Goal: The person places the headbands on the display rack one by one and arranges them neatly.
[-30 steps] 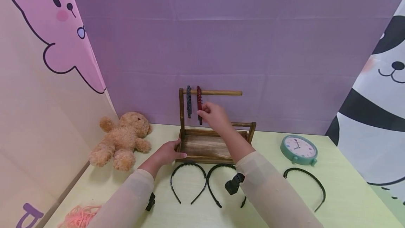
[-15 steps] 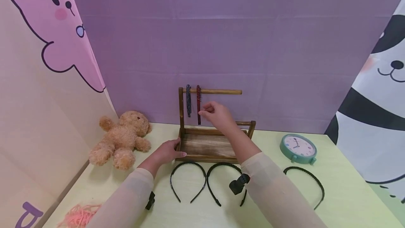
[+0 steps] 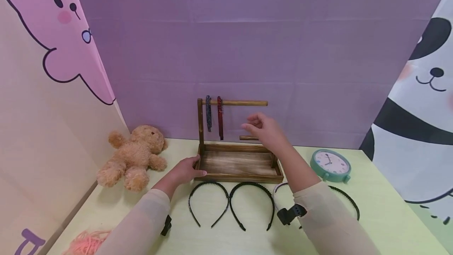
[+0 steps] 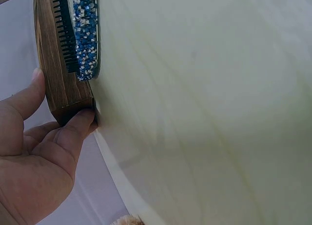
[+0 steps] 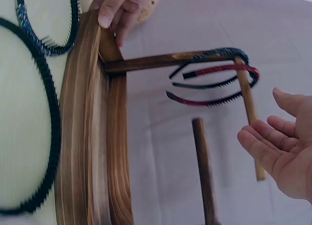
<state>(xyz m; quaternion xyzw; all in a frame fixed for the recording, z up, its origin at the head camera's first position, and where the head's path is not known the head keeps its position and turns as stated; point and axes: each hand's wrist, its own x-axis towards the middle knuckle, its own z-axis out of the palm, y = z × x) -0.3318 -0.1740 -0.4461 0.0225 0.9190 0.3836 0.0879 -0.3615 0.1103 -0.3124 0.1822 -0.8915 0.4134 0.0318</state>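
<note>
On the bench [image 3: 205,243], a blue-glitter headband [image 3: 209,183] and a black headband [image 3: 252,184] lie side by side in front of the wooden rack [image 3: 240,178]. The left hand [image 3: 181,171] is clamped on the rack's left end, thumb opposing fingers. The right hand [image 3: 266,131] is positioned near the upper rail [image 3: 245,103], thumb and fingers apart. On this rail hang the red headband [image 3: 220,123] and, to its left, a dark glitter headband [image 3: 209,115]. Behind: a purple backdrop [image 3: 247,50].

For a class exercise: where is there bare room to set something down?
Free: inside the tray; the table between teddy bear and yarn; the upper bar right of the red headband. Crowded: along the tray's front, where headbands lie close together.
</note>
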